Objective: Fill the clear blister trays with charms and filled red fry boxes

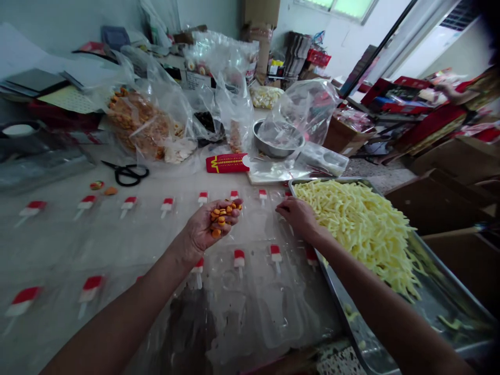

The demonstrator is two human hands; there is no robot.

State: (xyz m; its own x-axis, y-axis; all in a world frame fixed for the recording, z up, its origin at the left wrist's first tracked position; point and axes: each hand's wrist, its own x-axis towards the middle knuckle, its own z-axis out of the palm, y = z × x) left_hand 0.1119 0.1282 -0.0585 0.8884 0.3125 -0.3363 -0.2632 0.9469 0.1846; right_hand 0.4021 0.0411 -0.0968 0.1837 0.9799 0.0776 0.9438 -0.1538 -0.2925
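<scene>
Ahead of me, a pale-green window (353,6) glows high in a white wall (344,36), while the bluish wall (78,13) to my left sits in shade. My pale surface (175,180) is dimly lit. A dark pole (380,47) slants across the upper right — beyond the surface's edge, I see speckled grey floor (392,173) and brown cardboard boxes (433,203) standing close by.

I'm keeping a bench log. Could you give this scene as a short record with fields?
left hand: cupped, holding small orange pieces
right hand: near the metal tray; anything held can't be made out
metal tray: heaped with yellow strips
table: rows of clear plastic trays with red-and-white pieces
beyond the hands: black scissors, red package, plastic bags
</scene>
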